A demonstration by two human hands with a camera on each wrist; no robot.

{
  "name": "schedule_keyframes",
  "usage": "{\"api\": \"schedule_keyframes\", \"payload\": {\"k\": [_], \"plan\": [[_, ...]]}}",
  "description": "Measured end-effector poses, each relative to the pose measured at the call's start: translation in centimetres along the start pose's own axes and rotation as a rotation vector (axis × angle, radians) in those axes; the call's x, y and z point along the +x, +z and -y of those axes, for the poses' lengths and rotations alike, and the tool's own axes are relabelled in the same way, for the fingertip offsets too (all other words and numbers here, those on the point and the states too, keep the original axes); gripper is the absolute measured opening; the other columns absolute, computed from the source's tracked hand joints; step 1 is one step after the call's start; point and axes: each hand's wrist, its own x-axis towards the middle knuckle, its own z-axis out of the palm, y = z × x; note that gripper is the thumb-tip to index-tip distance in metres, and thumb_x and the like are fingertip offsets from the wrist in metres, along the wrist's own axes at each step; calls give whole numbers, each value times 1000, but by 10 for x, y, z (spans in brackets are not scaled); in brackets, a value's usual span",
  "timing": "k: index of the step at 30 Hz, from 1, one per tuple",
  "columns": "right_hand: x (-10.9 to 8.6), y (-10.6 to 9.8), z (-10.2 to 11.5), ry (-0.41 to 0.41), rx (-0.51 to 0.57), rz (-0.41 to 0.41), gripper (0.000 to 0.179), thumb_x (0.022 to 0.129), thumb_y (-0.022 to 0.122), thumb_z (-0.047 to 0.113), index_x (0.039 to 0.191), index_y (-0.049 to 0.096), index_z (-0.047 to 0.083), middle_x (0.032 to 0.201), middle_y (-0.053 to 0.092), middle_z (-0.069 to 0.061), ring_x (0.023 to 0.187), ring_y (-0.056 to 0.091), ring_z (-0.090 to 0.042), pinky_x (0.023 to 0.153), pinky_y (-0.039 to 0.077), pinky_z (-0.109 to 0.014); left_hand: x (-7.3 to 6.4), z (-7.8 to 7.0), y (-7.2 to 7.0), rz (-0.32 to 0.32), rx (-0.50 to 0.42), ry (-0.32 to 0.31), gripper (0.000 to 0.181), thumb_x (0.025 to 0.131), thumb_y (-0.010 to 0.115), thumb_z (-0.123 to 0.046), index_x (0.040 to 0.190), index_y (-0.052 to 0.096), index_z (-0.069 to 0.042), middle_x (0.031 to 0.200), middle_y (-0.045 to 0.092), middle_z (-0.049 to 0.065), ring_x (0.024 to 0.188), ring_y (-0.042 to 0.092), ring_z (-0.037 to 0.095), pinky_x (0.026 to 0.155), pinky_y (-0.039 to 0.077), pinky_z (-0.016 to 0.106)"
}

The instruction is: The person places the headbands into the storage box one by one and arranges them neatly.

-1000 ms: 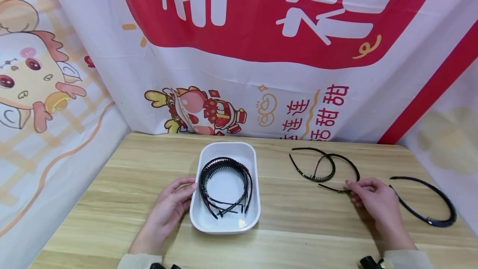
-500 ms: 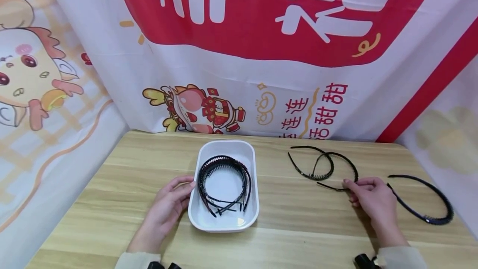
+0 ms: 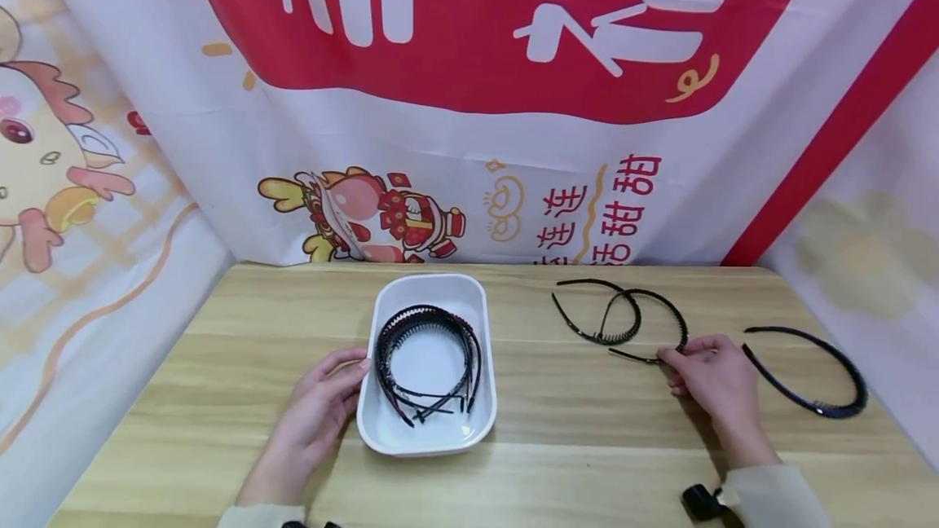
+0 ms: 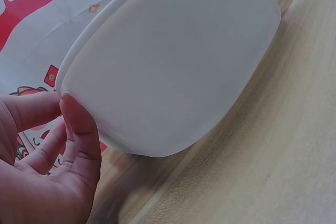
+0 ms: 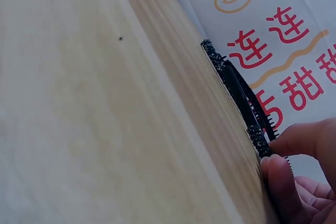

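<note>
My left hand [image 3: 319, 402] holds the left rim of a white plastic tub [image 3: 475, 430], thumb on the outer wall and index fingertip at the edge in the left wrist view. Several black toothed headbands [image 3: 385, 353] lie stacked in a ring inside the tub. To the right, my right hand [image 3: 711, 373] pinches a thin black headband [image 3: 682, 318] near its lower arm, between thumb and index finger. That band overlaps a second black headband [image 3: 637, 318] on the table. In the right wrist view, the pinched headband [image 5: 256, 137] shows a speckled surface close over the wood.
Right of my right hand, another black headband [image 3: 841, 411] lies on the wooden table [image 3: 557, 463]. A printed white and red cloth [image 3: 477, 96] hangs along the table's back edge, and more printed cloth [image 3: 95, 267] hangs at the left.
The head view has shifted, so the tub, headbands and hands appear farther left. Both hands keep their places at the tub rim and the headband.
</note>
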Motion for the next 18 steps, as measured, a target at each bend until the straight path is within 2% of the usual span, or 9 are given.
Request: {"api": "schedule_keyframes", "payload": {"k": [6, 13, 18], "plan": [[-1, 1, 1, -7, 28, -5, 53, 93, 83, 33, 123, 54, 0, 76, 76, -3, 58, 73, -16, 54, 62, -31, 2, 2, 0, 16, 9, 25, 20, 104, 65, -6, 109, 73, -24, 107, 76, -8, 96, 71, 11, 88, 61, 26], [-3, 2, 4, -16, -15, -22, 62, 92, 83, 36, 130, 51, -2, 72, 76, -3, 56, 72, -17, 53, 60, -31, 3, 4, -2, 31, 19, 44, 21, 105, 64, -7, 108, 74, -25, 107, 75, -9, 96, 71, 10, 88, 61, 26], [-2, 2, 3, -51, -16, -2, 58, 93, 80, 27, 131, 49, -5, 73, 77, -3, 55, 72, -17, 54, 60, -31, 3, 6, -4, 35, 20, 52, 20, 106, 64, -7, 110, 74, -24, 109, 76, -8, 97, 72, 10, 88, 61, 26]]}}
